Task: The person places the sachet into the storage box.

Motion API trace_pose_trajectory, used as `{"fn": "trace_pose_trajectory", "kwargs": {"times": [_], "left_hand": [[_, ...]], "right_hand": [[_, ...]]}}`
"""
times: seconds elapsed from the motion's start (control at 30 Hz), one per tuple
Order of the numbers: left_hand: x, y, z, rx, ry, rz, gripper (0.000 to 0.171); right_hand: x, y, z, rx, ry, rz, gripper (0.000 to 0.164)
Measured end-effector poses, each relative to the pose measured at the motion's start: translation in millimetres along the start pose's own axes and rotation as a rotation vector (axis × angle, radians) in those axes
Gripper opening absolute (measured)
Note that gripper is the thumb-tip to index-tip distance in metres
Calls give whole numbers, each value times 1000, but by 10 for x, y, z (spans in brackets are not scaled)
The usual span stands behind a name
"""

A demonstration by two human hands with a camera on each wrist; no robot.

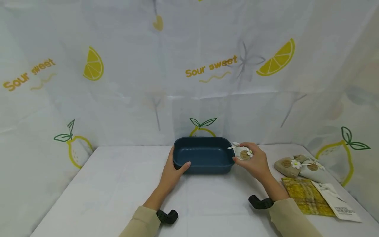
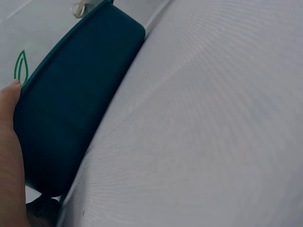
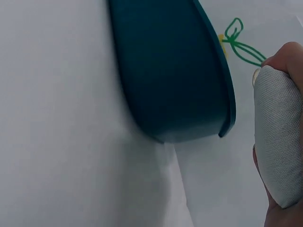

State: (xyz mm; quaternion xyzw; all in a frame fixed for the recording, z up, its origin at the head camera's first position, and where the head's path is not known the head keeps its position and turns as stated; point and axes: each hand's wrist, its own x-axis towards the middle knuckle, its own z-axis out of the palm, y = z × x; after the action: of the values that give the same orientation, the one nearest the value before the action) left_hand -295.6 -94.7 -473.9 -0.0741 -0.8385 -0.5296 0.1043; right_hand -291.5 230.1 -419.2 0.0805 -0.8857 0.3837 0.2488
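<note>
A dark blue rectangular basin [image 1: 204, 170] with rounded corners stands upright at the back middle of the table; its visible inside holds nothing. My left hand [image 1: 171, 171] grips its left end, thumb over the front rim and the other fingers mostly hidden behind the side. In my right hand [image 1: 257, 163] is a small white cloth sachet [image 1: 238, 152] with a daisy, a round brown tag and a string, held right at the basin's right rim. The right wrist view shows the sachet's plump woven side [image 3: 279, 137] beside the basin wall [image 3: 175, 80].
On the right lie a brown sachet [image 1: 286, 167] and another pale sachet [image 1: 312, 173], both with daisies. In front of them are a yellow plaid cloth [image 1: 308, 197] and a white printed packet [image 1: 337, 202]. A lemon-print curtain [image 1: 133, 98] hangs behind the white table [image 1: 103, 187].
</note>
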Motion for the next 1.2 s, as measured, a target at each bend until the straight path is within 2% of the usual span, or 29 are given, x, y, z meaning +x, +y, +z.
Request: {"fn": "trace_pose_trajectory", "kwargs": {"times": [0.17, 0.37, 0.53, 0.7, 1.07, 1.2], "left_hand": [[-3, -15, -10, -6, 1, 6, 102], [-11, -18, -17, 2, 3, -7, 101], [2, -16, -10, 3, 15, -4, 101], [1, 14, -4, 3, 17, -14, 102], [-5, 38, -17, 13, 15, -32, 103], [10, 25, -12, 5, 5, -36, 103]], "right_hand": [[158, -173, 194, 12, -16, -55, 48], [280, -285, 460, 61, -41, -66, 47], [313, -314, 616, 37, -63, -70, 49], [298, -295, 644, -4, -89, -85, 49], [213, -379, 626, -169, -224, -223, 46], [222, -413, 607, -215, -250, -230, 46]]}}
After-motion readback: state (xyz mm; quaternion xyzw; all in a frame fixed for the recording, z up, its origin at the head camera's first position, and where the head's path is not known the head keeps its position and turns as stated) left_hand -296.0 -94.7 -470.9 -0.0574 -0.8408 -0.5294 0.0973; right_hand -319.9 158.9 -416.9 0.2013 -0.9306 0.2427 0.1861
